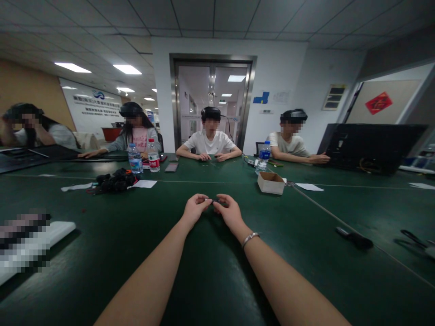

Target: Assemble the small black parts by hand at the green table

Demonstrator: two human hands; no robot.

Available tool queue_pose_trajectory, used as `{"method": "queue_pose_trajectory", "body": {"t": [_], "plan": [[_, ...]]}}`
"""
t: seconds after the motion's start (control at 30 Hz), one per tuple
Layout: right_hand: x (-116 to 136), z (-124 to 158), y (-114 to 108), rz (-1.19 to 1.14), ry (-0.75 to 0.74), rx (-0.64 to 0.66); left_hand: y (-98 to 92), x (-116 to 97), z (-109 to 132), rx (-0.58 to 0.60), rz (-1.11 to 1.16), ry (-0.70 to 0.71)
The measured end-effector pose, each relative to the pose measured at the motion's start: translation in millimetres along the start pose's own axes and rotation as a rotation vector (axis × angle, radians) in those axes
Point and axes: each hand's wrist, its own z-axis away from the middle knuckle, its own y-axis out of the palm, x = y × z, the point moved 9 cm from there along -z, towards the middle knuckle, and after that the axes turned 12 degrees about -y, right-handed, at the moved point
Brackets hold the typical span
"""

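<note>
Both my arms reach forward over a dark green table. My left hand and my right hand meet at the fingertips, each pinched closed. Between them sits a tiny dark item, too small to name. A silver bracelet circles my right wrist.
A small open cardboard box stands beyond my hands, right. A pile of black parts and two water bottles lie left. A black tool lies at right. Several people with headsets sit along the far side.
</note>
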Motion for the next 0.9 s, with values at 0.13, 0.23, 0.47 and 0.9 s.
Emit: {"method": "queue_pose_trajectory", "body": {"t": [0.13,0.23,0.47,0.9], "plan": [[2,-1,-1,-0.009,-0.005,0.002,1.0,-1,1,0.012,0.015,0.007],[6,-1,-1,0.007,-0.011,0.024,3.5,-5,5,0.036,0.008,0.011],[10,0,-1,-0.015,-0.012,0.021,10.3,-10,12,0.084,0.028,-0.003],[10,1,-2,-0.025,-0.004,0.007,9.3,-5,8,0.088,0.029,-0.036]]}}
